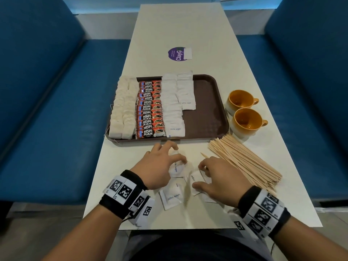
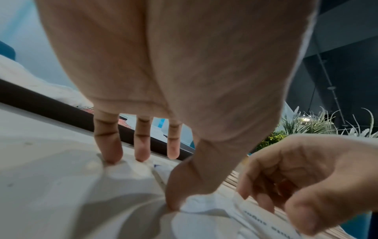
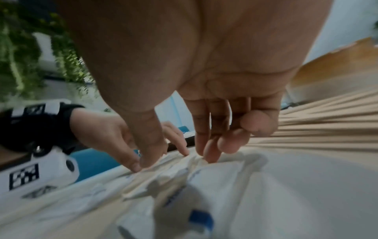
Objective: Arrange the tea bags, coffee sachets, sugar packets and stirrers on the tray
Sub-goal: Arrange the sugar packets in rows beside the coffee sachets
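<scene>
Here, both hands (image 1: 160, 164) (image 1: 220, 178) pinching crinkled paper sugar packets (image 1: 172, 197), flat wooden stirrers (image 1: 244, 159) beside, brown plastic tray (image 1: 207, 110).

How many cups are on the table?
2: both orange-lined cups stand right of the tray, one farther, one nearer, beside the stirrers.

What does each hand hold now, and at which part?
Left hand pinches a sugar packet by its edges; right hand likewise pinches another packet.

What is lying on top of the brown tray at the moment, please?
On the tray lie tea bags, coffee sachets and sugar packets in overlapping rows. Whatever is under them is covered.
</scene>
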Available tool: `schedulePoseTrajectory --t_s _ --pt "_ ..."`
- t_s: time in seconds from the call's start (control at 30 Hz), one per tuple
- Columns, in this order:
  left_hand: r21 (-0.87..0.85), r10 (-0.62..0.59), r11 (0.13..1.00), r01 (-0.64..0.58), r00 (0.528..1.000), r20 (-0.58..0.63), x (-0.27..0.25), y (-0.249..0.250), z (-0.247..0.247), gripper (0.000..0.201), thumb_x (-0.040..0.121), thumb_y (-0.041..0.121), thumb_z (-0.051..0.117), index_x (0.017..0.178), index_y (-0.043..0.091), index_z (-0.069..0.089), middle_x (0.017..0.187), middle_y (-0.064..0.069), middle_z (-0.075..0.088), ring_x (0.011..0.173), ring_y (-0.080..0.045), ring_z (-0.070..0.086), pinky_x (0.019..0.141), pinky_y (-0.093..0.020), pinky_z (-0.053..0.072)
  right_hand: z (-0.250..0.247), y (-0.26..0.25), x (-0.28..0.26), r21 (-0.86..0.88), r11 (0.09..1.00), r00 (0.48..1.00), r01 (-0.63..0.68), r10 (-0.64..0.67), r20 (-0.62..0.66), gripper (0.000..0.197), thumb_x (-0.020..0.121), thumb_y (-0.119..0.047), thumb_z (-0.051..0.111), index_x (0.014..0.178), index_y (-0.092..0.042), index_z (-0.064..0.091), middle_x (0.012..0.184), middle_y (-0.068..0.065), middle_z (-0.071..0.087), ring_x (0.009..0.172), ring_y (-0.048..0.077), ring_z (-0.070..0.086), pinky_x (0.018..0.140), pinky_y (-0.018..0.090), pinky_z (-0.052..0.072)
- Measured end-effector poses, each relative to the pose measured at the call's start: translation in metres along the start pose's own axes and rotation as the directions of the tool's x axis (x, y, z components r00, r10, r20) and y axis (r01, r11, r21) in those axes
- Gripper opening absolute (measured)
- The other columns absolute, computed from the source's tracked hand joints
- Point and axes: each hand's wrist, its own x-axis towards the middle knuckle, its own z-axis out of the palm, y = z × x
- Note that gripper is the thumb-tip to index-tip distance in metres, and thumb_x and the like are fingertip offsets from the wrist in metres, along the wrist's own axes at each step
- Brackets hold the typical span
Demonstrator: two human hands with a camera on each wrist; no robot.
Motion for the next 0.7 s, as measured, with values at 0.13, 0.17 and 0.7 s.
schedulePoseTrajectory --t_s 0.13,0.17,0.7 --pt "-0.052 0.044 0.998 -0.045 0.999 -0.031 -0.003 -0.004 -0.003 0.040 0.080 0.008 0.064 0.105 0.036 0.051 0.135 0.015 0.039 0.120 -0.018 0.037 0.100 -0.041 0.044 0.007 -0.008 0.014 0.068 0.998 1.000 -0.004 0.003 0.014 0.066 0.086 -0.043 0.078 0.142 -0.034 0.046 0.105 -0.017 0.054 0.091 0.002 0.051 0.081 0.027 0.047" --pt "-0.069 0.052 0.996 -0.056 0.997 -0.055 -0.004 -0.006 -0.003 0.035 0.080 0.010 0.067 0.101 0.033 0.051 0.129 0.014 0.044 0.116 -0.018 0.040 0.098 -0.038 0.045 0.008 -0.008 0.017 0.116 0.993 1.000 -0.011 0.008 0.025 0.066 0.085 -0.038 0.080 0.142 -0.033 0.047 0.099 -0.017 0.054 0.085 0.002 0.051 0.078 0.026 0.047" --pt "-0.512 -0.082 0.857 0.063 0.996 -0.016 -0.060 -0.015 -0.010 0.012 0.089 0.023 0.075 0.086 0.031 0.068 0.079 0.012 0.070 0.072 -0.002 0.061 0.068 -0.027 0.048 -0.047 0.021 -0.017 0.358 0.934 1.000 -0.009 0.002 0.019 0.019 0.082 -0.035 0.083 0.098 -0.034 0.073 0.093 -0.011 0.070 0.089 0.009 0.062 0.078 0.025 0.054"
